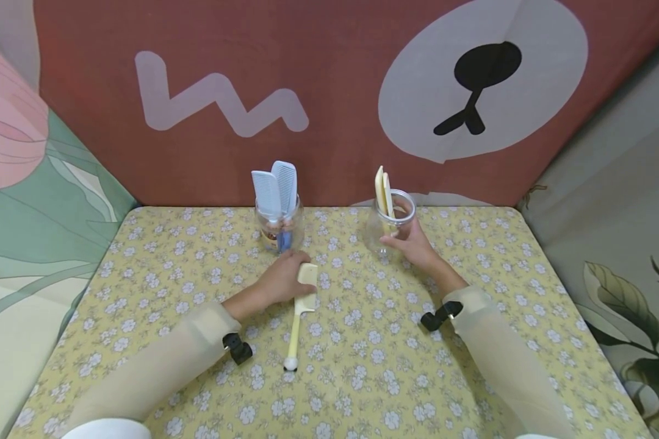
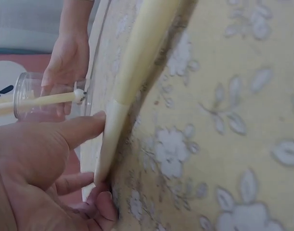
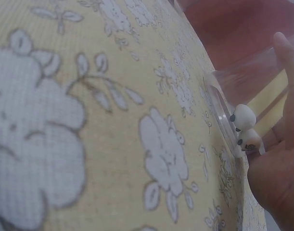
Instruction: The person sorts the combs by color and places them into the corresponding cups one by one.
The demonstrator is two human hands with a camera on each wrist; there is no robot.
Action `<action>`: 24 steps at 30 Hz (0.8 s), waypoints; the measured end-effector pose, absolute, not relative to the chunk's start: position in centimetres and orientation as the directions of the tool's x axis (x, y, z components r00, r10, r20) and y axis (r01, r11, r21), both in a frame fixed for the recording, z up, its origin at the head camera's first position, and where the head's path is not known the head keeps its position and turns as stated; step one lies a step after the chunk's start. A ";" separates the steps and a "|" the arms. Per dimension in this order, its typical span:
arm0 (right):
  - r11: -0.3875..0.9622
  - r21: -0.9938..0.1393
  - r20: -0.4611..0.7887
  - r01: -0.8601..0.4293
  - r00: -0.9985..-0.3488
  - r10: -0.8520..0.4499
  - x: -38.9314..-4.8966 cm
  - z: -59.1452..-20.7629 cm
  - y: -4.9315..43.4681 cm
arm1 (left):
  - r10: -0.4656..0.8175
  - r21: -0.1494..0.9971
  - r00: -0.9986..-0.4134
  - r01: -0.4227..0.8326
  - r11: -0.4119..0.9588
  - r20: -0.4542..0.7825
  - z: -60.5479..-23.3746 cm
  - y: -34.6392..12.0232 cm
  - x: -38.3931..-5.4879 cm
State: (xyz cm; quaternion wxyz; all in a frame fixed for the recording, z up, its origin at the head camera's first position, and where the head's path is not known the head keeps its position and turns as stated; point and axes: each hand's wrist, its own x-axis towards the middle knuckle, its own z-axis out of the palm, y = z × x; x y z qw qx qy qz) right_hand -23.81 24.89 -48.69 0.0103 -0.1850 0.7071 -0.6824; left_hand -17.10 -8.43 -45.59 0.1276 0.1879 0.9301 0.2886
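Note:
A pale yellow comb (image 1: 306,305) lies on the table, its handle toward the front edge and ending in a small white-and-black figure. My left hand (image 1: 282,277) pinches its wide head, thumb on one edge and fingertips on the other, as the left wrist view shows. Farther right, a clear jar (image 1: 374,235) stands upright near the back with yellow combs (image 1: 381,190) in it, heads up. My right hand (image 1: 415,245) grips this jar from its right side. Through the glass in the right wrist view, two white figure ends (image 3: 245,118) show near the bottom.
Behind my left hand stands another clear jar (image 1: 299,228) holding light blue combs (image 1: 268,192). A yellow flowered cloth (image 1: 362,378) covers the table. Printed fabric walls, including a reddish-brown one (image 1: 340,122) at the back, border the table.

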 end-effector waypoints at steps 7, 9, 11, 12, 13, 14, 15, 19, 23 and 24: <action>0.000 -0.967 0.245 -0.256 -0.928 -0.281 -23.7 -48.8 25.0 | 0.370 0.616 -0.910 0.184 0.766 -0.187 -45.0 -7.7 -17.3; 0.002 -0.966 0.246 -0.257 -0.928 -0.281 -23.7 -48.8 25.0 | 0.362 0.626 -0.909 0.162 0.763 -0.205 -44.9 -7.6 -17.3; -0.002 -0.966 0.247 -0.257 -0.927 -0.282 -23.7 -48.8 24.9 | 0.361 0.644 -0.907 0.146 0.751 -0.216 -44.8 -7.5 -17.3; -0.005 -0.967 0.247 -0.256 -0.927 -0.282 -23.7 -48.8 24.9 | 0.362 0.653 -0.905 0.138 0.745 -0.222 -44.7 -7.5 -17.4; -0.008 -0.967 0.248 -0.256 -0.927 -0.282 -23.7 -48.8 24.9 | 0.364 0.662 -0.903 0.131 0.738 -0.227 -44.7 -7.5 -17.4; -0.012 -0.967 0.249 -0.256 -0.927 -0.282 -23.7 -48.8 24.9 | 0.366 0.675 -0.901 0.122 0.728 -0.232 -44.7 -7.5 -17.5; -0.015 -0.966 0.250 -0.257 -0.926 -0.282 -23.6 -48.8 24.9 | 0.371 0.691 -0.899 0.116 0.714 -0.232 -44.7 -7.5 -17.5; -0.020 -0.966 0.252 -0.257 -0.925 -0.284 -23.7 -48.9 24.9 | 0.386 0.752 -0.890 0.079 0.655 -0.242 -44.7 -7.7 -17.7; -0.017 -0.968 0.245 -0.251 -0.926 -0.287 -23.8 -48.9 24.9 | 0.406 0.797 -0.877 0.044 0.603 -0.258 -44.6 -7.9 -17.9; -0.016 -0.968 0.243 -0.250 -0.926 -0.287 -23.7 -48.9 24.9 | 0.413 0.808 -0.872 0.036 0.588 -0.262 -44.6 -7.9 -17.9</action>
